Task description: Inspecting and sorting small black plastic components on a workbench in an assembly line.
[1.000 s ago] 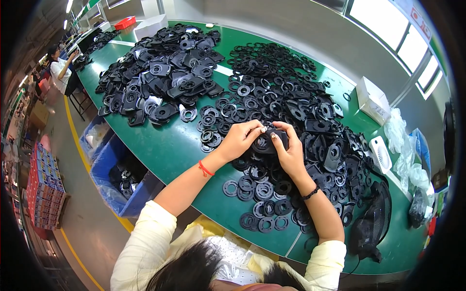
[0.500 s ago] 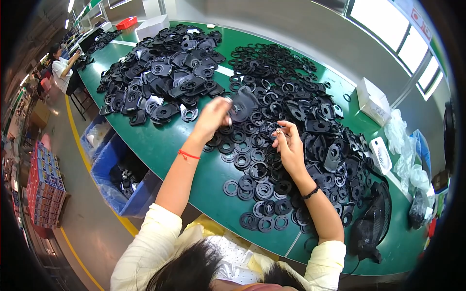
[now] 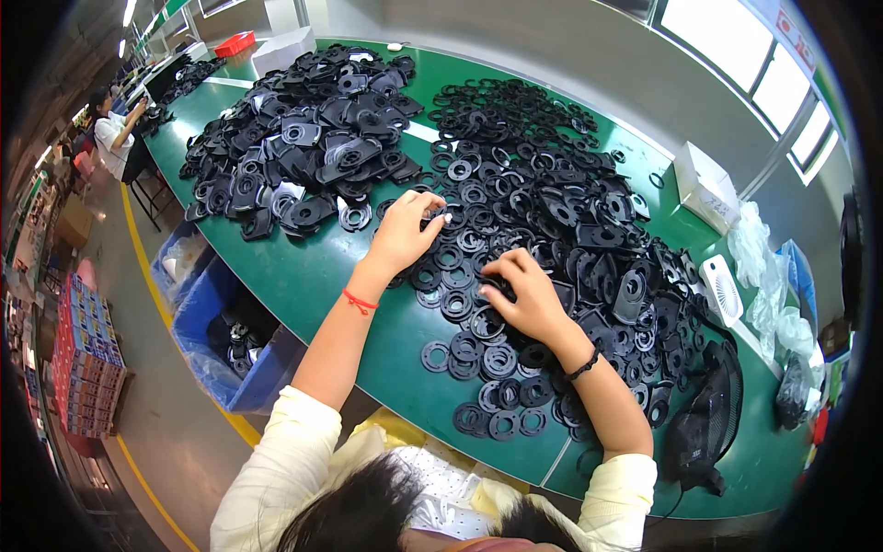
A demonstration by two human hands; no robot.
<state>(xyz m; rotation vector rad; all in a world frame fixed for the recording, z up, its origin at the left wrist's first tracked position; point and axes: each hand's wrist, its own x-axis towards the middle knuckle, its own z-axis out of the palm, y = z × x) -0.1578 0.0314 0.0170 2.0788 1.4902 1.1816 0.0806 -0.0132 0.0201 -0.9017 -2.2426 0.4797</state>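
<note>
My left hand (image 3: 403, 236) hovers over the left edge of the ring pile, fingers curved and thumb apart from them. Dark parts show in that gap, and I see nothing clearly held. To its right, my right hand (image 3: 526, 296) bends over the pile of black rings (image 3: 499, 361), index finger and thumb apart in a C shape with dark rings behind them. The fingertips of both hands blend into the dark parts. Left of my hands is a heap of black plates with round holes (image 3: 303, 133). More plates (image 3: 602, 237) lie among the rings on the right.
The green table (image 3: 405, 373) carries a white box (image 3: 706, 189), a white slotted device (image 3: 721, 290), clear plastic bags (image 3: 763, 276) and a black mesh bag (image 3: 704, 419) at right. Blue bins (image 3: 230, 336) stand below its left edge. A co-worker (image 3: 115, 129) sits far left.
The black plate that my left hand held up is no longer seen in it. That hand has lowered slightly. My right hand has moved left and down, its fingers now pointing left.
</note>
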